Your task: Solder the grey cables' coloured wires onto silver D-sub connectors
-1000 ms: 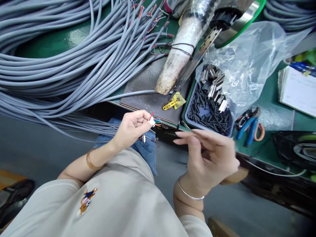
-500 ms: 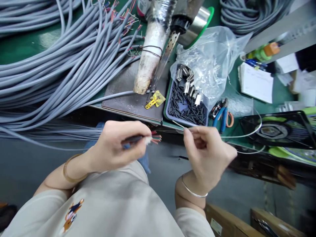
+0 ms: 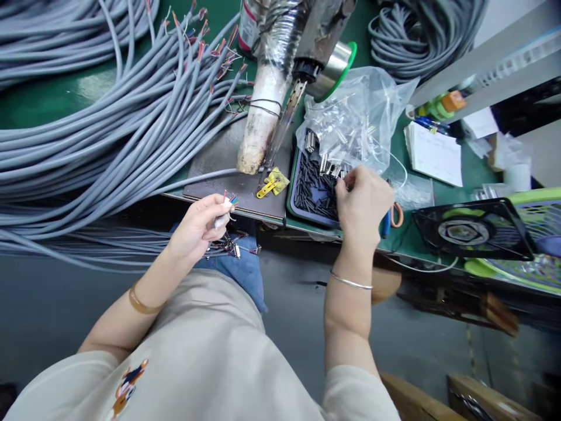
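My left hand [image 3: 200, 221] pinches the end of a grey cable [image 3: 221, 221], whose thin coloured wires [image 3: 232, 202] stick out past the fingertips. My right hand [image 3: 364, 202] reaches over the right side of a blue tray [image 3: 318, 218], its fingers bent down and thumb and forefinger close together. Whatever lies between those fingertips is hidden. Metal connectors [image 3: 326, 165] sit beside them, partly under a clear plastic bag [image 3: 350, 102]. Many short black sleeves [image 3: 309, 187] fill the tray.
A hot-air gun nozzle [image 3: 300, 88] and a wrapped white tube [image 3: 263, 117] point down over a dark board [image 3: 210, 169] with a yellow clip [image 3: 267, 188]. Grey cables [image 3: 109, 146] cover the left. Pliers [image 3: 397, 215], a fan [image 3: 464, 231] and a notepad [image 3: 433, 153] are at right.
My right hand has moved up from below the bench edge to the tray. The solder wire no longer shows at its fingertips. My left hand has shifted slightly up and left with the cable end.
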The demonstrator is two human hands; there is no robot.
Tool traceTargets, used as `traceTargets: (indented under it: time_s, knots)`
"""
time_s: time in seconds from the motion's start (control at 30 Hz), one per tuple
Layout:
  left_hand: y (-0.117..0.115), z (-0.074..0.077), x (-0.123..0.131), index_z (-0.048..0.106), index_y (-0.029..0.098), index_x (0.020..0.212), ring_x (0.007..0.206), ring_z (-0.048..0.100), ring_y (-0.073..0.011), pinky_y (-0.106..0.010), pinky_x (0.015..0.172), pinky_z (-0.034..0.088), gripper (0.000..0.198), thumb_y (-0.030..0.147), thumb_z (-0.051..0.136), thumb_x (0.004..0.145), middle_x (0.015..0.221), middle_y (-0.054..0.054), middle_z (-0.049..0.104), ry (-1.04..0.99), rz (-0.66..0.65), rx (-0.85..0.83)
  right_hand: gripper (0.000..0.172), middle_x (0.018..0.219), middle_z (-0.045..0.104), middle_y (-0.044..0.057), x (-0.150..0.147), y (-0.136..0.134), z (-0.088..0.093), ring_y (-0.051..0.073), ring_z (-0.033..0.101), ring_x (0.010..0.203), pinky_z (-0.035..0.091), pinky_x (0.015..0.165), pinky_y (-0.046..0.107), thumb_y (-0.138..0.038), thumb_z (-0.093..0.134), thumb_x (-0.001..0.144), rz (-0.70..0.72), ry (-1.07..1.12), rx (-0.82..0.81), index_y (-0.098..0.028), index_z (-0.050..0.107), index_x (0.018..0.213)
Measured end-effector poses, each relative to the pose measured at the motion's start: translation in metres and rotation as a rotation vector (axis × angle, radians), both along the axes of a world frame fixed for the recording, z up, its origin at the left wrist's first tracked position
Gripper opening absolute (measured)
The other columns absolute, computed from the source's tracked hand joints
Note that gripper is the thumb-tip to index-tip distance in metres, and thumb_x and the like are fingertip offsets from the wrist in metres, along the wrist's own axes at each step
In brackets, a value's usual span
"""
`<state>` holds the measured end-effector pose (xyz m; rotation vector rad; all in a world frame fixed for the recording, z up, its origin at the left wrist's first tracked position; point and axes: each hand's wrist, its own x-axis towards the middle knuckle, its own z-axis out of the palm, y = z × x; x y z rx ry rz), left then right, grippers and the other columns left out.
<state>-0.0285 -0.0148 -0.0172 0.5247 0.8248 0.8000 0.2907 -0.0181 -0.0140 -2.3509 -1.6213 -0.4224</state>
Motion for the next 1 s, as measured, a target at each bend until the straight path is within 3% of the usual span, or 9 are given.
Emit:
traceTargets:
  time_s: [0.3,0.43,0.57,0.67,0.73,0.87,1.0]
  knots:
    - [-0.009,0.003,-0.008,0.062,0.014,0.068,0.042,0.027,-0.0008,-0.014,0.04,0.012,0.023,0.026,0.082,0.067,0.049,0.007,0.044,0.03,-0.039,0.113,0.021,0.099,0.068,0.018,0.0,0.022,0.016,0.022,0.057,0.076,0.032,0.068,0.035,-0.009,0.048,0.087,-0.032,-0.185,-0.349,-0.012,0.068,0.092]
    - [-0.012,0.002,-0.013,0.061,0.015,0.07,0.044,0.03,-0.002,-0.014,0.04,0.012,0.027,0.027,0.084,0.066,0.052,0.007,0.043,0.029,-0.055,0.13,0.012,0.094,0.069,0.016,0.005,0.022,0.028,0.024,0.06,0.077,0.035,0.069,0.036,-0.011,0.054,0.082,0.023,-0.169,-0.419,-0.015,0.066,0.083]
    - [-0.013,0.001,-0.016,0.061,0.014,0.07,0.044,0.031,-0.0018,-0.014,0.041,0.012,0.027,0.028,0.084,0.067,0.054,0.007,0.043,0.009,-0.062,0.141,0.011,0.076,0.065,0.005,0.019,0.014,0.046,0.022,0.062,0.075,0.045,0.076,0.037,-0.014,0.065,0.072,0.1,0.189,-0.305,-0.021,0.057,0.068]
    - [-0.013,0.001,-0.013,0.062,0.014,0.07,0.044,0.031,-0.0012,-0.014,0.04,0.012,0.028,0.028,0.085,0.065,0.055,0.006,0.046,-0.005,-0.068,0.138,0.013,0.084,0.07,0.003,0.023,0.007,0.053,0.018,0.064,0.075,0.05,0.078,0.035,-0.025,0.071,0.072,0.198,0.57,-0.157,-0.022,0.059,0.07]
    - [-0.014,0.001,-0.011,0.062,0.013,0.071,0.044,0.031,-0.0011,-0.014,0.039,0.013,0.028,0.028,0.086,0.065,0.055,0.006,0.048,-0.014,-0.077,0.138,0.019,0.087,0.072,0.003,0.02,0.005,0.052,0.017,0.065,0.075,0.051,0.076,0.034,-0.034,0.075,0.071,0.256,0.706,-0.146,-0.022,0.061,0.071]
    - [-0.015,0.001,-0.008,0.062,0.014,0.071,0.044,0.033,-0.0017,-0.014,0.04,0.014,0.028,0.029,0.085,0.067,0.053,0.006,0.048,-0.021,-0.108,0.15,0.021,0.083,0.074,0.003,0.01,0.005,0.041,0.018,0.067,0.076,0.055,0.075,0.034,-0.036,0.077,0.07,0.313,0.7,-0.161,-0.022,0.063,0.069]
    - [-0.016,0.002,-0.007,0.062,0.014,0.072,0.045,0.034,-0.0017,-0.014,0.04,0.015,0.029,0.028,0.086,0.067,0.054,0.006,0.049,-0.015,-0.085,0.15,0.016,0.087,0.077,0.004,0.002,-0.002,0.027,0.018,0.07,0.077,0.059,0.076,0.034,-0.035,0.076,0.075,0.293,0.67,-0.065,-0.022,0.066,0.074]
